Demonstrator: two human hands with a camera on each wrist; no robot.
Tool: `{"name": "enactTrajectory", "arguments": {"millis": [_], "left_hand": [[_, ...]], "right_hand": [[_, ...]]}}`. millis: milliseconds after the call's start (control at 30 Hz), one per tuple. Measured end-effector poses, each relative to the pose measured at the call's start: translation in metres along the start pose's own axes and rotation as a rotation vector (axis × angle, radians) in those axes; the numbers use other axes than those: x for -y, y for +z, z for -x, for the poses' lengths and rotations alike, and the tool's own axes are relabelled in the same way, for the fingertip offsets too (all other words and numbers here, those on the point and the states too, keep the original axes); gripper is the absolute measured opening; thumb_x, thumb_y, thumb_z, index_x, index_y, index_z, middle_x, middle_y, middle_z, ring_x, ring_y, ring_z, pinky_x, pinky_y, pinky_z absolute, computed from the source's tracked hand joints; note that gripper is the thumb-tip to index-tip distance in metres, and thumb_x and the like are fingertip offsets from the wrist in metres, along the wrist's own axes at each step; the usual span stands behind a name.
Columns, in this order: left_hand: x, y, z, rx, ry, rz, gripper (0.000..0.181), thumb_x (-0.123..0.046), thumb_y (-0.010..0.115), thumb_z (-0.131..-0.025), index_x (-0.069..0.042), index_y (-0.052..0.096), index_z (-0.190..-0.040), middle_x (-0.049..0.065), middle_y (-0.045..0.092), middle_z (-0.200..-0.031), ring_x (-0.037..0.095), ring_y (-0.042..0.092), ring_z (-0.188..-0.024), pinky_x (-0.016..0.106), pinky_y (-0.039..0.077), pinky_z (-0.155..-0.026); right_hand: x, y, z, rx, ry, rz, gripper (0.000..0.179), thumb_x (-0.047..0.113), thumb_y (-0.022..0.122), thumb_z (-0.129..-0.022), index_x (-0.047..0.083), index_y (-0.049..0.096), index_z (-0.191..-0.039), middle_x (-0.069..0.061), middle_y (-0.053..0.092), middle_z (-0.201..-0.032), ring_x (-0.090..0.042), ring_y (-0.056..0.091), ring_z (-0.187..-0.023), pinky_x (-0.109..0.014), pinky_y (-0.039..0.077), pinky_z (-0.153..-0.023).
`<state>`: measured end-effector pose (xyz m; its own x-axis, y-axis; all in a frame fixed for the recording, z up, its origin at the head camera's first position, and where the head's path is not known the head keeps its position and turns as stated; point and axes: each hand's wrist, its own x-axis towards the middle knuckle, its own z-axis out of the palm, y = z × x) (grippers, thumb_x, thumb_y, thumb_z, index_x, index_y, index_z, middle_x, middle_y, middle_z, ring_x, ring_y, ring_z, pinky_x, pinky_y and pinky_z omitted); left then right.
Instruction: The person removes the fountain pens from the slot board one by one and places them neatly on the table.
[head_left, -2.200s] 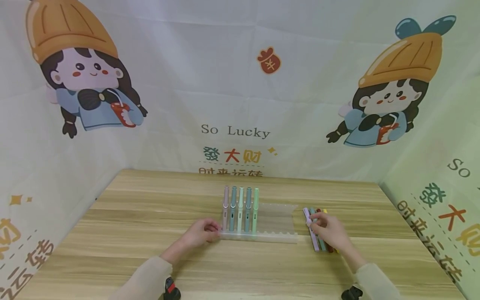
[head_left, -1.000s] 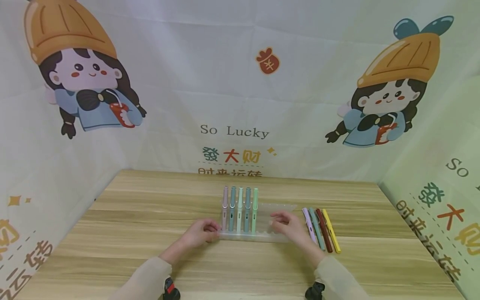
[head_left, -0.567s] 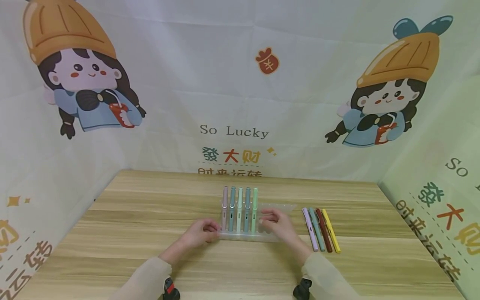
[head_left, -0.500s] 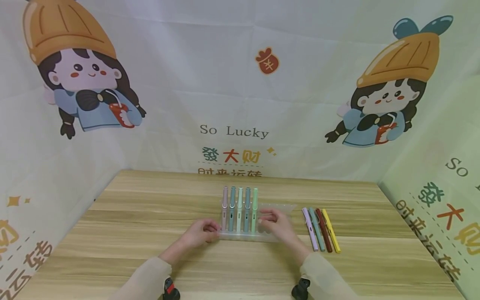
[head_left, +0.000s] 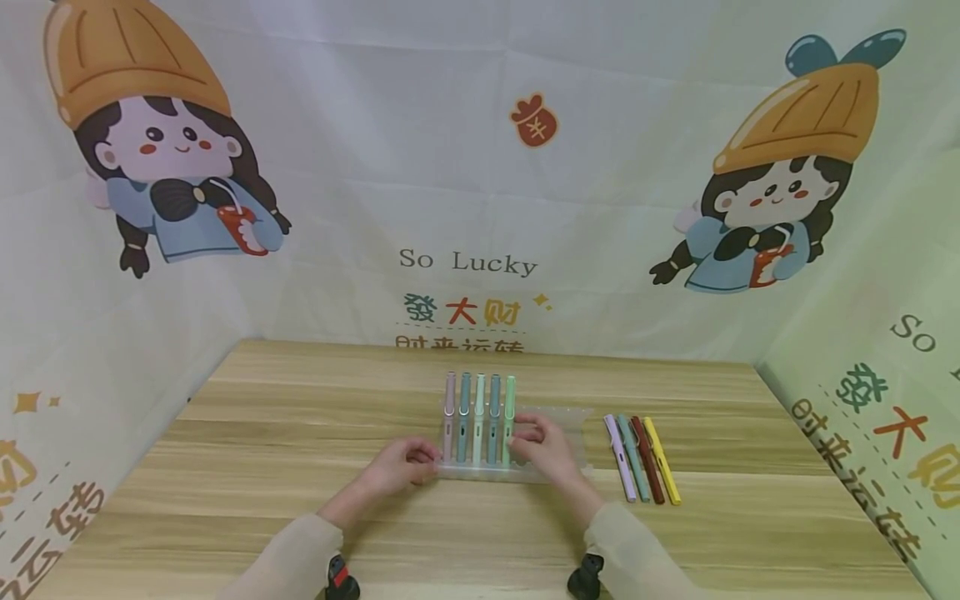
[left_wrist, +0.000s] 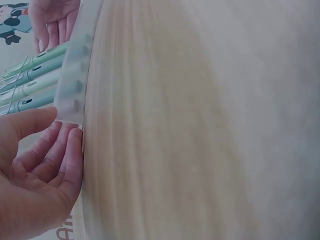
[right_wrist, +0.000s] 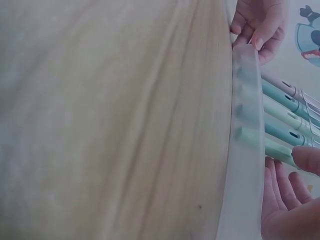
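A clear plastic pen stand (head_left: 551, 479) sits mid-table, holding several capped pens upright side by side: a mauve pen (head_left: 450, 396), two blue-grey ones, a pale mint pen (head_left: 480, 396) and a light green pen (head_left: 511, 396) at the right of the row. My left hand (head_left: 405, 462) grips the stand's left end, thumb above and fingers under it in the left wrist view. At the light green pen (right_wrist: 277, 150), my right hand (head_left: 549, 450) pinches the barrel between thumb and fingers. To that pen's right, the stand's notches hold no pens.
Right of the stand lie a lilac pen (head_left: 621, 458), a teal pen (head_left: 634, 458), a dark red pen (head_left: 648, 461) and a yellow pen (head_left: 663, 461), side by side on the wooden table (head_left: 315, 408). A printed cloth (head_left: 337, 208) hangs around the table's back and sides.
My right hand has left the loose pens and moved left across the stand to the light green pen, which it now pinches. My left hand has stayed at the stand's left end.
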<state>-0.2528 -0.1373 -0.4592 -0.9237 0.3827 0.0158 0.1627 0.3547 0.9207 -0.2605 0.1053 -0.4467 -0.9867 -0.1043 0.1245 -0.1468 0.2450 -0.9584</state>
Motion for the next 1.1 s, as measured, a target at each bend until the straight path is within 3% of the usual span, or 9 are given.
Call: {"name": "enactTrajectory", "arguments": {"millis": [533,867,1067,1100], "left_hand": [[0.0004,0.0008,0.0000,-0.009,-0.018,-0.002,0.016,0.001,0.057,-0.080,0.008,0.055,-0.093,0.007,0.054,-0.079,0.017,0.051,-0.071,0.030,0.048,-0.062],[-0.0027,0.0018,0.0011,-0.013,-0.022,0.004,0.016,0.000,0.058,-0.080,0.009,0.054,-0.094,0.007,0.054,-0.080,0.016,0.051,-0.071,0.032,0.047,-0.062],[-0.0012,0.0005,0.0020,-0.010,-0.006,0.025,0.017,-0.001,0.059,-0.080,0.009,0.054,-0.093,0.010,0.055,-0.081,0.019,0.052,-0.073,0.033,0.048,-0.062],[0.0006,-0.0001,0.0020,-0.001,0.036,0.031,0.015,-0.003,0.059,-0.080,0.006,0.055,-0.092,0.008,0.055,-0.080,0.018,0.052,-0.072,0.031,0.048,-0.061]], "right_hand": [[0.0007,0.0043,-0.0017,-0.010,-0.018,0.023,0.035,-0.005,0.061,-0.076,-0.008,0.051,-0.109,-0.019,0.061,-0.082,-0.025,0.059,-0.074,-0.030,0.049,-0.060],[0.0042,0.0036,0.0006,-0.015,-0.067,0.012,0.038,-0.004,0.060,-0.078,-0.004,0.048,-0.114,-0.017,0.062,-0.085,-0.026,0.059,-0.078,-0.031,0.049,-0.066],[0.0065,0.0029,-0.0003,-0.051,-0.096,0.012,0.035,-0.004,0.060,-0.077,-0.003,0.049,-0.111,-0.016,0.062,-0.086,-0.027,0.059,-0.081,-0.033,0.048,-0.071],[0.0073,0.0024,-0.0006,-0.060,-0.102,0.012,0.034,-0.003,0.060,-0.077,-0.003,0.050,-0.110,-0.015,0.062,-0.086,-0.026,0.059,-0.081,-0.033,0.048,-0.071]]}}
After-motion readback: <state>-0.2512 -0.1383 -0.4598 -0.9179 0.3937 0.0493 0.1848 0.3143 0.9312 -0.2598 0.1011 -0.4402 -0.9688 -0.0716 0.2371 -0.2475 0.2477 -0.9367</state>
